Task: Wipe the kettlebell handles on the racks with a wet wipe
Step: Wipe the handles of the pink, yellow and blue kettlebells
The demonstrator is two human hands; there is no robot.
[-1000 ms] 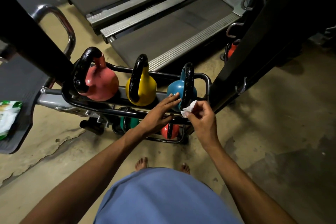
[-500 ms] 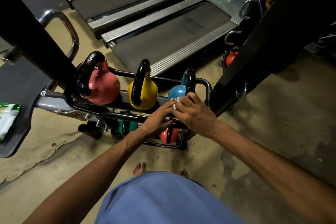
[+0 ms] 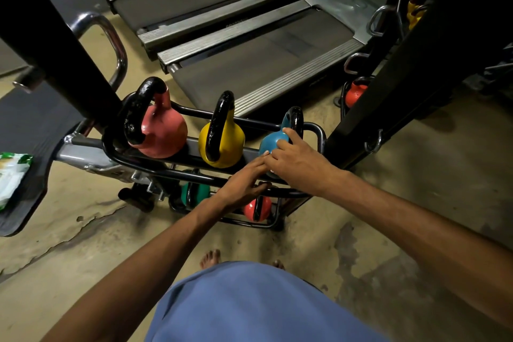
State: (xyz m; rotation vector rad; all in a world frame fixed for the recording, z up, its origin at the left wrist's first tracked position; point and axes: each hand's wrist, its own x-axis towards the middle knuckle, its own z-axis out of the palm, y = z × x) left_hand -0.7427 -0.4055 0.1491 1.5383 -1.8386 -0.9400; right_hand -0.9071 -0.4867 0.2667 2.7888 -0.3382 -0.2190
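Three kettlebells with black handles stand on the top tier of a black rack [image 3: 133, 161]: a pink one [image 3: 163, 133], a yellow one [image 3: 230, 141] and a blue one [image 3: 270, 143]. My right hand [image 3: 297, 159] lies over the blue kettlebell, fingers curled at the foot of its handle [image 3: 295, 119]. The wet wipe is almost wholly hidden under that hand. My left hand [image 3: 244, 182] rests with straight fingers on the rack's front rail, touching the blue kettlebell's side.
A green kettlebell [image 3: 198, 191] and a red one [image 3: 256, 208] sit on the lower tier. A wipes packet [image 3: 11, 175] lies on a bench pad at left. Two treadmills [image 3: 249, 64] are behind, black posts [image 3: 402, 78] stand right, and a black beam [image 3: 55, 44] crosses at left.
My right hand carried the white wipe from beside the rack onto the blue kettlebell's handle and slid up it. My left hand stayed by the rail.
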